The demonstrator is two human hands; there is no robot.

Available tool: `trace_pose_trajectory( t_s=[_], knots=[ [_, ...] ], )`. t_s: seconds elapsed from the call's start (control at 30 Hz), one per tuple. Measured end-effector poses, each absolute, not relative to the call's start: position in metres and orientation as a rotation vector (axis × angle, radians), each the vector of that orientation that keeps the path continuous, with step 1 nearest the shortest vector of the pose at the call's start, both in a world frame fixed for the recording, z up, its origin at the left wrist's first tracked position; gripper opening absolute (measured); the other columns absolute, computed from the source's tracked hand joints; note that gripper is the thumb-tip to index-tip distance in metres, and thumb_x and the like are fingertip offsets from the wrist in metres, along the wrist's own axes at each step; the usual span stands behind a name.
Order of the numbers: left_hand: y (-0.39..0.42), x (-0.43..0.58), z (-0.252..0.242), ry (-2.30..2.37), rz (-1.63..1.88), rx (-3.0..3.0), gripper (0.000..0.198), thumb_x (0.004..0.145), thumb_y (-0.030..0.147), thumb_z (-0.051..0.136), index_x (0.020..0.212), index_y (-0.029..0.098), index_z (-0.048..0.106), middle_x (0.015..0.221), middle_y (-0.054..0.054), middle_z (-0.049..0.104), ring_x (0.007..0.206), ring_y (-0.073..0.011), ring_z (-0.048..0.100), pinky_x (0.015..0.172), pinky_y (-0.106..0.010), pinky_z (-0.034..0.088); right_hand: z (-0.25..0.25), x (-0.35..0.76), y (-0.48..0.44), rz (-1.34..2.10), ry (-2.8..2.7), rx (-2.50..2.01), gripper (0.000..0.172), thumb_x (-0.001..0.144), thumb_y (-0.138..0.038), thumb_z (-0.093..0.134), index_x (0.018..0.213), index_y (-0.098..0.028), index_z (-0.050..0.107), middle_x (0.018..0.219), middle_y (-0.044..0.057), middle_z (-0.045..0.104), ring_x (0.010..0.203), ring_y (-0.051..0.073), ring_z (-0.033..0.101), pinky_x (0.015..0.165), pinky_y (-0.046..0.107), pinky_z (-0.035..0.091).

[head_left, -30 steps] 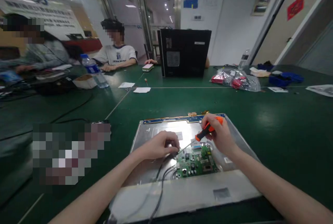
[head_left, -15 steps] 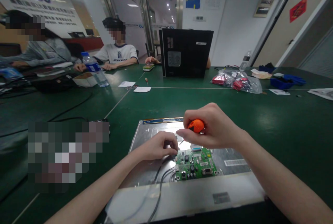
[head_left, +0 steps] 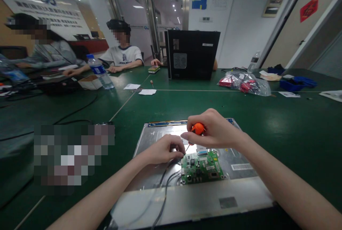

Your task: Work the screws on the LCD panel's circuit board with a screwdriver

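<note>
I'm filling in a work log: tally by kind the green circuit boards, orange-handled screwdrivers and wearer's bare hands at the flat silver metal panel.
Green rectangular circuit board: 1
Orange-handled screwdriver: 1
Wearer's bare hands (left hand, right hand): 2
Total: 4

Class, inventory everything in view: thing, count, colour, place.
Table: one, green, across view
Metal panel: one, silver, on table
Circuit board: one, green, on panel
Screwdriver: one, orange-black, above panel
Cables: several, dark, left of board
Case: one, black, far side
Bottles: several, clear, far left and right
Plastic bag: one, clear, right of case
Papers: several, white, beyond panel
Blue items: count unclear, far right
People: three, pale tops visible, far side
Left grip: one, bare, at board's corner
Right grip: one, bare, around screwdriver
</note>
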State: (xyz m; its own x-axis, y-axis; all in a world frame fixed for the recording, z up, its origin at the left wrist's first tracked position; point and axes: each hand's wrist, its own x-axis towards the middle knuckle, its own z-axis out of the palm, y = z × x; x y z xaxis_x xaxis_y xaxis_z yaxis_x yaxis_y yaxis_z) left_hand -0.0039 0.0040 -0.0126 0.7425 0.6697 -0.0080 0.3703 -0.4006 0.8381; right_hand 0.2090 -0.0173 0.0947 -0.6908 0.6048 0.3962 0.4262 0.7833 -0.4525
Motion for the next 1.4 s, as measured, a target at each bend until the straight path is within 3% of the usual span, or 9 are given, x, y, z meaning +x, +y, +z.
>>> trace_pose_trajectory(
  t_s=[0.57, 0.93, 1.07, 1.4],
  knots=[
    [-0.002, 0.0, 0.002, 0.791, 0.442, 1.994, 0.003, 0.075, 0.016, 0.062, 0.077, 0.015, 0.063, 0.073, -0.001, 0.064, 0.068, -0.0148, 0.058, 0.068, -0.027, 0.048, 0.088, 0.205, -0.015, 0.531, -2.471, -0.738, 0.022, 0.085, -0.034, 0.054, 0.073, -0.016, 0.061, 0.057, -0.003, 0.055, 0.05, 0.007, 0.044, 0.051, 0.021, 0.031],
    [-0.003, 0.002, 0.001, 0.754, 0.48, 1.93, 0.016, 0.071, 0.01, 0.063, 0.085, 0.015, 0.069, 0.068, 0.001, 0.065, 0.065, -0.0137, 0.058, 0.066, -0.025, 0.047, 0.09, 0.203, -0.017, 0.495, -2.488, -0.735, 0.025, 0.085, -0.035, 0.053, 0.07, -0.016, 0.06, 0.053, -0.006, 0.048, 0.047, 0.006, 0.041, 0.051, 0.021, 0.029],
    [-0.002, 0.003, 0.002, 0.757, 0.473, 1.943, 0.012, 0.07, 0.009, 0.065, 0.081, 0.014, 0.068, 0.067, 0.001, 0.064, 0.064, -0.0133, 0.058, 0.066, -0.024, 0.047, 0.089, 0.202, -0.017, 0.465, -2.497, -0.748, 0.025, 0.085, -0.035, 0.052, 0.072, -0.016, 0.059, 0.053, -0.006, 0.048, 0.048, 0.006, 0.041, 0.054, 0.022, 0.03],
    [0.001, -0.001, -0.003, 0.769, 0.456, 2.023, 0.004, 0.073, 0.016, 0.065, 0.077, 0.015, 0.066, 0.073, -0.001, 0.066, 0.069, -0.0155, 0.059, 0.067, -0.026, 0.047, 0.091, 0.205, -0.018, 0.308, -2.535, -0.796, 0.027, 0.088, -0.04, 0.054, 0.103, -0.018, 0.056, 0.066, -0.004, 0.055, 0.055, 0.009, 0.045, 0.056, 0.023, 0.03]
  ],
)
